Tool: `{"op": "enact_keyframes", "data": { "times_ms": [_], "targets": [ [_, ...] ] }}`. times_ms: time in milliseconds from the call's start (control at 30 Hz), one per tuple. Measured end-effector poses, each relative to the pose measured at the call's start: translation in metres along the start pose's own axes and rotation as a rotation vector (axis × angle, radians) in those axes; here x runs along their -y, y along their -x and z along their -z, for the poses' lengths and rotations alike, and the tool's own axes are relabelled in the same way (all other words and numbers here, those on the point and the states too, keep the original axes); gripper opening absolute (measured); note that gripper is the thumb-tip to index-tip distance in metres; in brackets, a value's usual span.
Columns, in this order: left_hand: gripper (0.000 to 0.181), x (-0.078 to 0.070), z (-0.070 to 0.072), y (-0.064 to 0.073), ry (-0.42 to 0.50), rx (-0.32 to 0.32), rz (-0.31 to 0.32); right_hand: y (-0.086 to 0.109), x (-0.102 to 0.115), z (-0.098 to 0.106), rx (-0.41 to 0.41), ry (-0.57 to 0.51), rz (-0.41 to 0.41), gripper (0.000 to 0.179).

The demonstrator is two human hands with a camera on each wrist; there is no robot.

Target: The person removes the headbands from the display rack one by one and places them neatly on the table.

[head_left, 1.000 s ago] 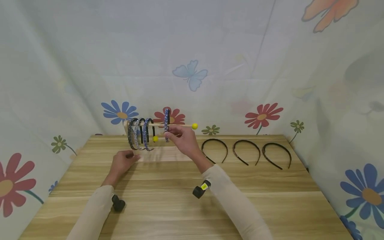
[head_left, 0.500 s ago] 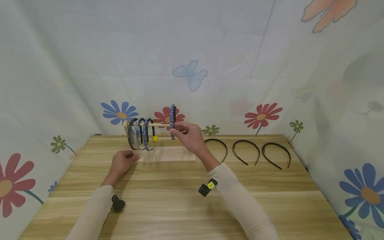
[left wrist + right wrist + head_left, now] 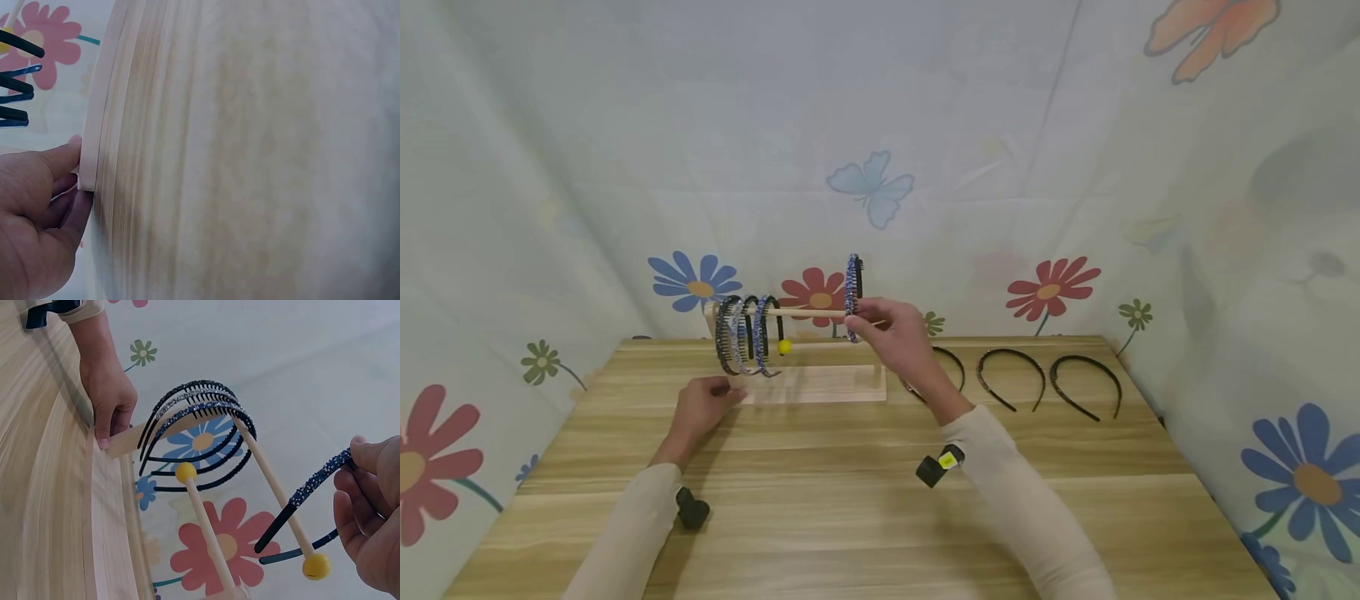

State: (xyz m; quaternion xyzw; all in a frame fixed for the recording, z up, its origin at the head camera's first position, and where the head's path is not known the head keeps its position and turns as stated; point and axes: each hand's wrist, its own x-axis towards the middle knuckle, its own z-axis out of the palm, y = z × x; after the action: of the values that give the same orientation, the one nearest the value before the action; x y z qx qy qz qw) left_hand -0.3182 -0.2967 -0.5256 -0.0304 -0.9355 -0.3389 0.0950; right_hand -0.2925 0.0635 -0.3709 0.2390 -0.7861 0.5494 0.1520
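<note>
My right hand pinches a blue rhinestone headband. Its two arms straddle the upper rod of a wooden stand, close to that rod's yellow ball end. Further left on the rod hang three toothed headbands: a black one, a silver one and a blue one. With thumb and fingers, my left hand holds the left end of the stand's base; the left wrist view shows the grip on the base edge.
Three dark headbands lie on the table at the right: one partly behind my right forearm, a middle one and an outer one. A lower rod ends in another yellow ball. A flowered cloth backdrop stands behind the table.
My right hand has moved right and slightly up along the rod with the blue headband, away from the three hanging ones. My left hand has stayed on the stand's base.
</note>
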Motion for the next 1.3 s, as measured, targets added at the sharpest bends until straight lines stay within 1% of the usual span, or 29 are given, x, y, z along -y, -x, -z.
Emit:
{"op": "enact_keyframes", "data": {
  "times_ms": [200, 367, 533, 700, 933, 1100, 1300],
  "targets": [
    [0.022, -0.003, 0.0, 0.0, 0.016, 0.004, 0.003, 0.003, -0.001, 0.014, -0.003, 0.045, -0.013, 0.026],
    [0.023, -0.003, 0.001, 0.0, 0.014, 0.006, 0.006, 0.006, -0.005, 0.025, -0.016, 0.087, -0.01, 0.028],
    [0.024, -0.003, 0.002, 0.002, 0.012, 0.006, 0.018, 0.009, -0.01, 0.034, -0.036, 0.104, 0.001, 0.029],
    [0.026, -0.003, 0.003, 0.002, 0.011, 0.009, 0.02, 0.013, -0.014, 0.045, -0.062, 0.113, -0.011, 0.032],
    [0.025, -0.002, 0.002, 0.001, 0.011, 0.006, 0.011, 0.021, -0.02, 0.066, -0.088, 0.115, -0.029, 0.034],
    [0.026, -0.001, 0.0, 0.0, 0.012, 0.009, 0.006, 0.028, -0.025, 0.081, -0.112, 0.142, -0.054, 0.033],
    [0.028, -0.001, -0.001, 0.0, 0.015, 0.014, 0.012, 0.036, -0.031, 0.099, -0.139, 0.158, -0.061, 0.031]
  ]
}}
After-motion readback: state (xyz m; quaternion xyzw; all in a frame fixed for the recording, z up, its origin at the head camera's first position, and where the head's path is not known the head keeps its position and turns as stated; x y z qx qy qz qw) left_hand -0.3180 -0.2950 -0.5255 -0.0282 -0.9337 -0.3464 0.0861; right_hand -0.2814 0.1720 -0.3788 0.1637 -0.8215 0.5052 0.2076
